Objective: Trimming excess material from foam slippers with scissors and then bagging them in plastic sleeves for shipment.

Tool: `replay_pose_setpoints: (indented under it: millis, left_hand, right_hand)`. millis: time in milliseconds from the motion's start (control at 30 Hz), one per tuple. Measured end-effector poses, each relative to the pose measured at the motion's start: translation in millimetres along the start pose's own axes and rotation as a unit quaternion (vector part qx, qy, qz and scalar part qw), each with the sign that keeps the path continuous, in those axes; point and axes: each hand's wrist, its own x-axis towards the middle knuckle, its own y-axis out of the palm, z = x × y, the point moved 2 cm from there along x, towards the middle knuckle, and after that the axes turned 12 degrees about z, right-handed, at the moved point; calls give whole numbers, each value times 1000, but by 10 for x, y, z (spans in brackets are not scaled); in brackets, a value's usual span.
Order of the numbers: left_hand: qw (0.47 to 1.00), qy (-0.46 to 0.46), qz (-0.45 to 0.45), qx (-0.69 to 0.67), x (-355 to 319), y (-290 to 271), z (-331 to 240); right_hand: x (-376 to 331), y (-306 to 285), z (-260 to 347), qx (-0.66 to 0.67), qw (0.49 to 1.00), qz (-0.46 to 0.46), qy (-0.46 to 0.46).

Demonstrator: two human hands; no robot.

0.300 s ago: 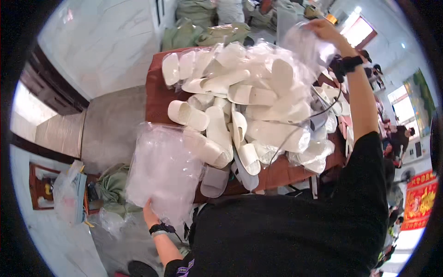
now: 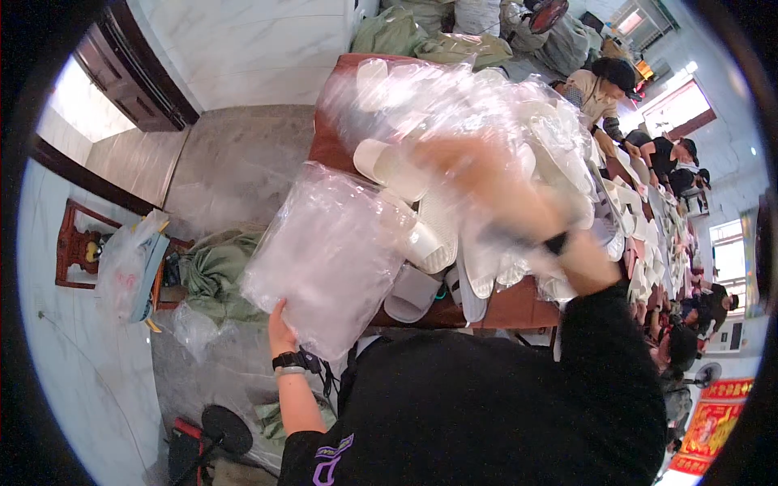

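My left hand grips the lower edge of a flat stack of clear plastic bags, which hangs over the table's left front corner. My right hand is smeared by motion above a heap of white slippers, so its fingers do not show. A loose clear plastic sheet or bag, also blurred, spreads over the slippers just beyond that hand; whether the hand holds it is unclear. A grey slipper lies near the front edge, beside the stack.
A reddish-brown cloth covers the table. More slippers run along its right side, with people working beyond. Green sacks stand at the back. On the left floor are another green sack and a black round-seated stool.
My right hand has swept from the raised far right down and left over the slippers, with clear plastic spreading there. The view has shifted; my left hand still holds the stack.
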Motion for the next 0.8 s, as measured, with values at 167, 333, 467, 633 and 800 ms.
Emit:
replay_pose_setpoints:
  millis: [167, 333, 467, 633, 800]
  left_hand:
    - [980, -32, 0, -194, 83, 214, -56]
    - [986, -2, 0, -164, 70, 137, 103]
    - [994, 1, -34, -100, -194, -518, 569]
    - [994, -86, -53, 50, -72, 451, 69]
    - [994, -73, 76, -24, -37, 29, 161]
  right_hand:
    - [412, 2620, -808, -230, 963, 92, -110]
    - [236, 3680, -1448, -172, 974, 119, -90]
    - [219, 3886, -1429, -47, 971, 206, -112]
    - [-1, 3773, -1588, -91, 970, 214, -73]
    - [-340, 1895, -1224, -16, 991, 130, -29]
